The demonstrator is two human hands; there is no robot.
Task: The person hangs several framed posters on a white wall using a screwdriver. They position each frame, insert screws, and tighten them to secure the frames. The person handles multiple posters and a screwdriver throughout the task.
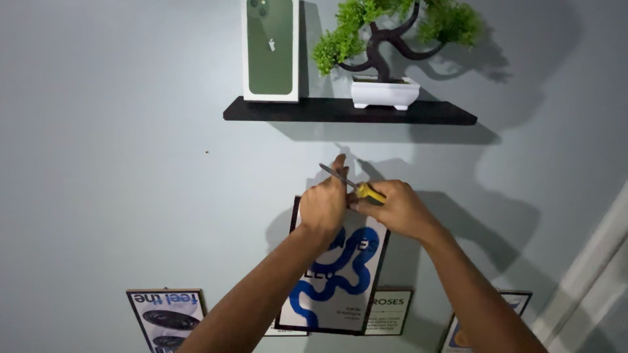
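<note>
Below the black shelf (350, 110): right hand (398, 210) clenched round yellow screwdriver (353, 184) handle, left hand (324, 204) pinching shaft just ahead, probably steadying it.

A dark floating shelf (445, 115) is fixed to the pale wall, high in the scene. Two things stand on it — at its left end an upright green phone box (270, 49), and to the right of that, just beside it, a small artificial bonsai (386, 33) in a white footed pot (384, 91).
</note>
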